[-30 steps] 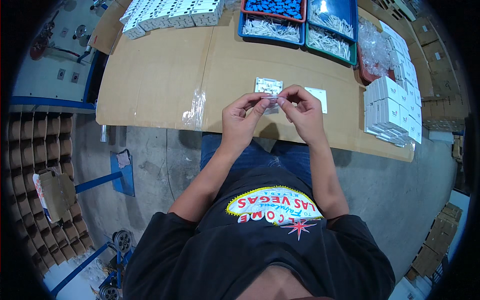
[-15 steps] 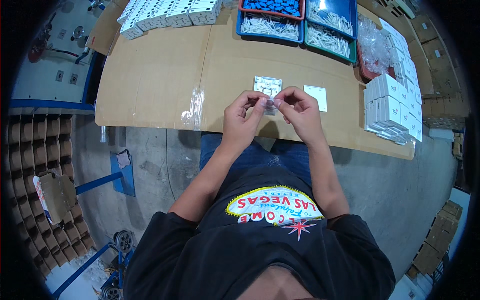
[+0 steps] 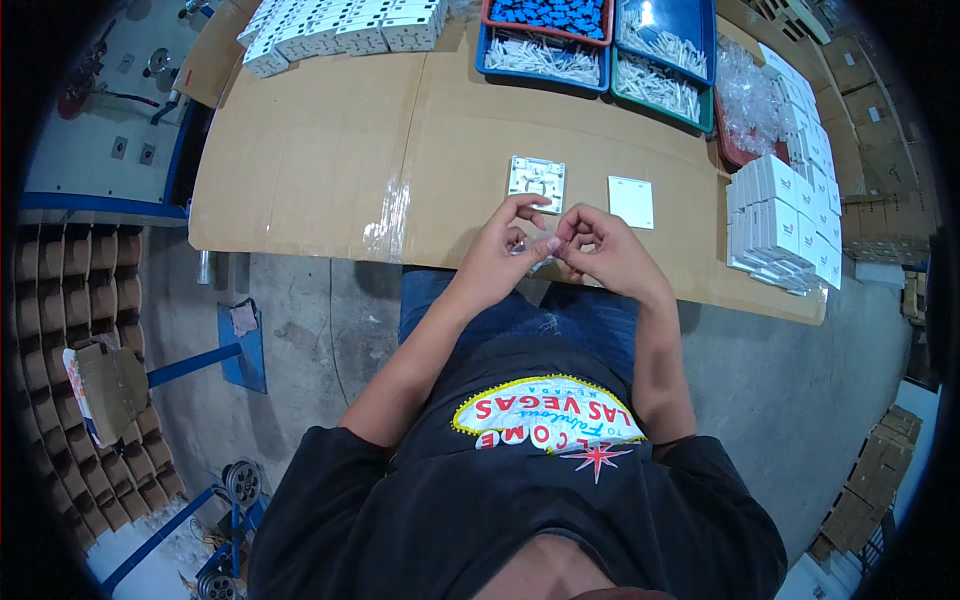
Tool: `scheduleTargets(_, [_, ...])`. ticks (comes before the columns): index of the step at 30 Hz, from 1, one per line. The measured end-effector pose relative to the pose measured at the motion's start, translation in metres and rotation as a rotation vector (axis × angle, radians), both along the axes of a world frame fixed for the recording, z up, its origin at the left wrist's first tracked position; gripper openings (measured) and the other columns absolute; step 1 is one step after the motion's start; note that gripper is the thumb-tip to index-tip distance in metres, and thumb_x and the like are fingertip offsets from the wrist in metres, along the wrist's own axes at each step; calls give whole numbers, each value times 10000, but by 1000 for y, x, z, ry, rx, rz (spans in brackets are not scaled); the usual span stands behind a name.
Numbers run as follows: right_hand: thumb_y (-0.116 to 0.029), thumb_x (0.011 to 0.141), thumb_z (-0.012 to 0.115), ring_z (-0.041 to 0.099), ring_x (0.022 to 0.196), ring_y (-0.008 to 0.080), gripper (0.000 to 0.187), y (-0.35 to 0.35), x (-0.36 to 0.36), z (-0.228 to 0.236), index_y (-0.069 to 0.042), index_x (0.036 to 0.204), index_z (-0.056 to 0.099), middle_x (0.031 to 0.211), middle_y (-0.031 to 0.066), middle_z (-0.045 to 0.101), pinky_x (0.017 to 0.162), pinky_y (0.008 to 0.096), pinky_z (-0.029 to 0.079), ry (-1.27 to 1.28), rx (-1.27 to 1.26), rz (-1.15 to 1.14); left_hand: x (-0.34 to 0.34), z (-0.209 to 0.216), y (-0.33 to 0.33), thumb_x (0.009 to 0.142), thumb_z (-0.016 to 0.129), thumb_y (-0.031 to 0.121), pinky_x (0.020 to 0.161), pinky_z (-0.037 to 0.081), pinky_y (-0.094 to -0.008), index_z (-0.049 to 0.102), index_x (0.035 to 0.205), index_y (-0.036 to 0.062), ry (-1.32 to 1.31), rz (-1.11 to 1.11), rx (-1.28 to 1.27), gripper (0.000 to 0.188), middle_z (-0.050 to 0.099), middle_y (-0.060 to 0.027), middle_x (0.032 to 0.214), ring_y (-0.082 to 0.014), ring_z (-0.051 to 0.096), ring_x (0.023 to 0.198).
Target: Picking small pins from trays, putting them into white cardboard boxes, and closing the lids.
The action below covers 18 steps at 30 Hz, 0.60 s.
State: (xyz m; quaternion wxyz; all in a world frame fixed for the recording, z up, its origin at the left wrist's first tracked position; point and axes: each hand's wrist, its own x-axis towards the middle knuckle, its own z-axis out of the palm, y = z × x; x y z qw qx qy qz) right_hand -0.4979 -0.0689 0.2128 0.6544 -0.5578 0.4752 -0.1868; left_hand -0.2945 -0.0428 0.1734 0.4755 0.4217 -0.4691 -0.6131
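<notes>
My left hand and my right hand meet over the table's near edge, both closed on a small clear plastic bag. Fingers cover most of the bag, and I cannot make out what is in it. Just beyond my left fingertips lies a square white plastic housing, its inner side with fittings facing up. A flat square white cover plate rests to the right of the housing, untouched.
Cardboard covers the table. Rows of white boxes stand far left; stacked white boxes stand right. At the back, a blue tray holds white pieces, beside a green tray. Crumpled clear bags fill a red tray.
Both hands have drawn back toward my body with the plastic bag, uncovering more of the white housing. My left fingers have spread a little around the bag.
</notes>
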Motion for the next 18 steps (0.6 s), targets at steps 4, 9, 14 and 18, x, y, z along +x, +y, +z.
scheduleTargets(4, [34,938,617,659,832,111,159,3,-4,-25,11,1080,686,972,29,628,773,251,585,-180,-40,-90,10,-25,-11,1036,617,189,699,491,-220,696,1172,55,5,-136,340,207,679,-16,1006,-65,606,769])
scheduleTargets(9, [35,951,616,687,967,166,159,-1,-7,-46,18,1084,702,1064,47,627,866,292,601,-156,-322,-127,11,-39,-23,1050,602,219,746,532,-231,688,1216,27,-39,-141,229,268,712,-31,937,-88,669,841])
scheduleTargets(14, [-9,918,694,667,1051,178,108,-20,6,-59,20,1021,682,1048,78,647,864,306,594,-50,-469,-257,5,-40,-46,988,677,173,765,538,-277,722,1142,19,-202,41,-78,223,733,-62,958,-148,691,855])
scheduleTargets(18, [-28,888,720,660,1015,211,100,-39,16,-72,-8,976,679,970,92,664,814,334,569,109,-589,-319,7,-50,-65,874,754,179,840,501,-403,781,1018,111,-677,157,-437,161,743,-98,952,-259,672,898])
